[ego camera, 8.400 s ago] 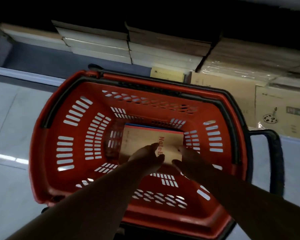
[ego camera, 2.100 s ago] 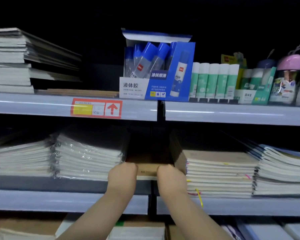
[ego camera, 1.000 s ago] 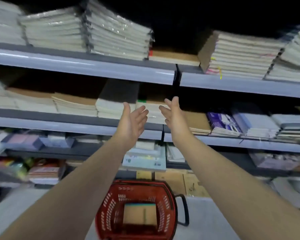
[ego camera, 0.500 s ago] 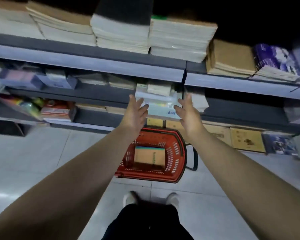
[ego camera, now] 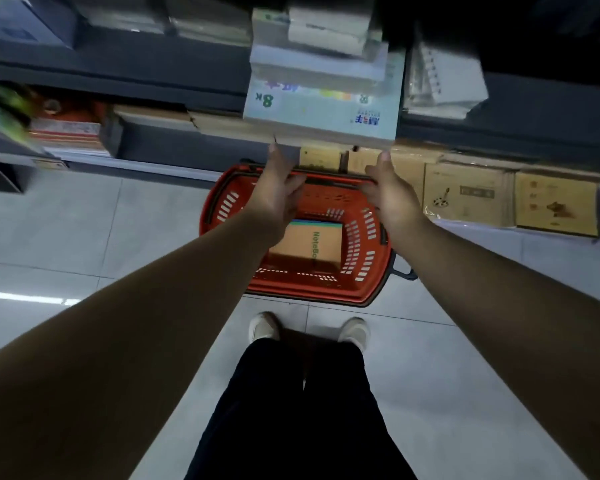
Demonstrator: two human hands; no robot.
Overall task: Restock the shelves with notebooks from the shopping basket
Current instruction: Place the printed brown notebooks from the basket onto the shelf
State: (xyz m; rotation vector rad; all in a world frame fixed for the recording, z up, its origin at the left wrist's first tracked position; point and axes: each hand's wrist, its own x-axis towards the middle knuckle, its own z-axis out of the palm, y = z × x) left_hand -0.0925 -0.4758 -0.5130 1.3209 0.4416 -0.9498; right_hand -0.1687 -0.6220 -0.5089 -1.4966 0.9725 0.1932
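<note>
**Hands empty, back over the basket for the next notebook**

Two seconds ago we had both hands up at a middle shelf, pushing a brown notebook into the gap between two stacks. Since then our gaze has dropped down past the lower shelves to the floor, and our arms have come down with it. The left hand and right hand now hang over the far half of the red shopping basket, which stands on the tiles just in front of our shoes. Both hands are released: the fingers are loosely spread and hold nothing, palms turned toward each other with the basket's middle between them.

We read this as one delivery finished and the next pick-up just begun. The hands are above the basket and not yet down inside it.

The notebook lies flat on the bottom of the basket, squared with its walls. Its cover is plain kraft brown with green "NoteBo…" lettering running down the right side; our left hand hides its near-left corner. A teal and blue strip shows along its far edge, which suggests more copies stacked beneath, though we cannot count them. Restocking is therefore not yet done.
</note>
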